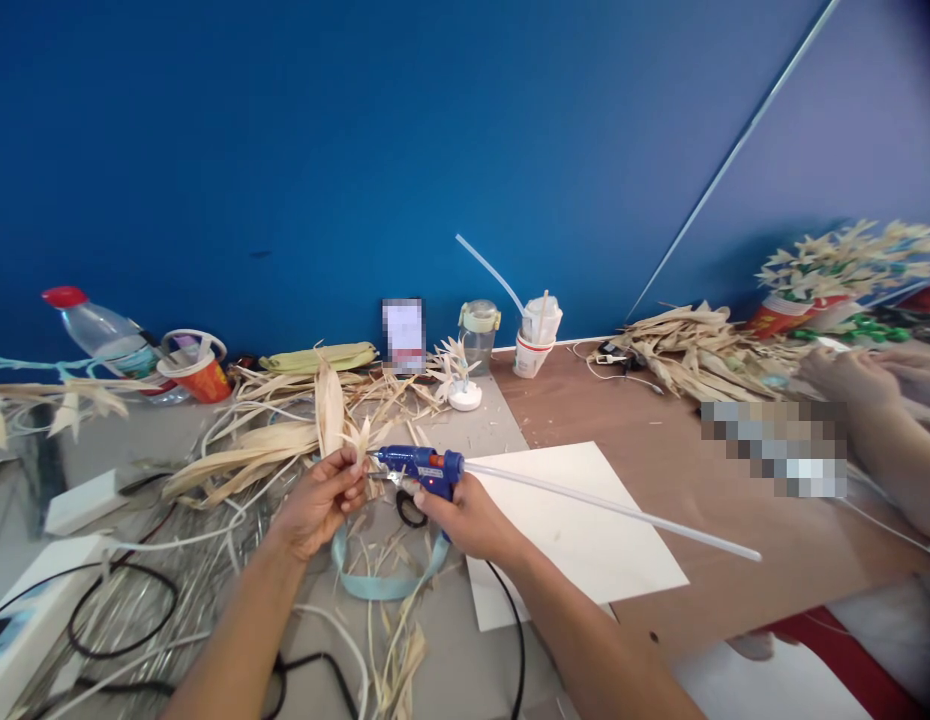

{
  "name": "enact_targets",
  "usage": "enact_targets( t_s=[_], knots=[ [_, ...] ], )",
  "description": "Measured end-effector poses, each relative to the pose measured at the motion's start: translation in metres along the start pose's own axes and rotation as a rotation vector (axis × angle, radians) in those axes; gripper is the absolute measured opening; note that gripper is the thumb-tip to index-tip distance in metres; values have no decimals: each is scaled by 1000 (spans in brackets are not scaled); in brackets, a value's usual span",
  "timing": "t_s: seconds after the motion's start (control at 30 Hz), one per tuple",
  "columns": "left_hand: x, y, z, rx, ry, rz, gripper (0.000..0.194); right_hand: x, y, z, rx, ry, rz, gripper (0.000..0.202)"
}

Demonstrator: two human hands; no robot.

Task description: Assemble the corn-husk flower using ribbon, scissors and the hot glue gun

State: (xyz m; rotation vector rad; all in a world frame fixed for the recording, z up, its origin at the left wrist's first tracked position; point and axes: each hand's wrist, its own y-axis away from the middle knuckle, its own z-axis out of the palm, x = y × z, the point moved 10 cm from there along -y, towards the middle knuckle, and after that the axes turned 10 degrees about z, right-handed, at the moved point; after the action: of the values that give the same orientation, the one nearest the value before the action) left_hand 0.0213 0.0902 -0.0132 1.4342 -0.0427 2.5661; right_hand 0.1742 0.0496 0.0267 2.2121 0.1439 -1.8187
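Observation:
My right hand (469, 515) is wrapped round the grip of a blue glue gun (412, 460), its small red light lit. A long clear glue stick (615, 500) runs out of the gun's back toward the right. In my left hand (322, 500), the fingers pinch a small pale corn husk flower (358, 440) right at the gun's nozzle. Whether nozzle and flower touch, I cannot tell. Below the gun shows a black ring-shaped handle (411, 508), partly hidden. A light blue ribbon (390, 585) curves on the table beneath my hands.
Dried corn husks (277, 445) and cables lie to the left, near a power strip (45, 610). White paper (570, 520) lies on the right. Behind stand a jar (478, 335), paper cups (535, 355) and a phone (403, 335). Another person's hands (855, 390) work at the far right.

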Motion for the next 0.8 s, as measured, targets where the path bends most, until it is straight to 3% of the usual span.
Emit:
enact_targets(
  t_s=[0.43, 0.67, 0.8],
  knots=[
    [7, 3, 5, 34, 40, 11, 20, 1, 2, -4, -57, -110, 56, 12],
    [10, 4, 6, 39, 71, 12, 19, 7, 1, -19, -65, -365, 83, 36],
    [11, 3, 6, 31, 108, 24, 19, 23, -2, -29, 25, -397, 182, 42]
  ],
)
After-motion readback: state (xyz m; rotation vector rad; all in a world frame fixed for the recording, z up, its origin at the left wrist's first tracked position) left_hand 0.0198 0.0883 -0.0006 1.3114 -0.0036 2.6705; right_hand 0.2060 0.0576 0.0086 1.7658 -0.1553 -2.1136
